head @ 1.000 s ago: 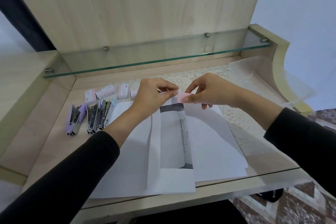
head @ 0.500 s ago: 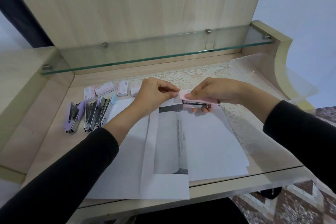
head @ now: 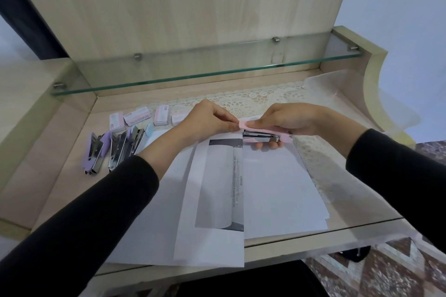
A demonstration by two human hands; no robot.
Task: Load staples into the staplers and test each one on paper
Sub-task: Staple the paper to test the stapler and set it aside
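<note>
The stapler (head: 263, 136) lies left-right over the far paper (head: 277, 188) edge, right hand (head: 289, 120) gripping it, left hand (head: 207, 123) pinching its left end

The pink stapler (head: 261, 136) pairs matt plastic with glossy metal, like the staplers (head: 115, 149) at nine o'clock, beside matt paper (head: 277, 188), cream lace cloth (head: 260, 99), a wood-grain desk (head: 72, 188) and a smooth glass shelf (head: 205, 72).
</note>
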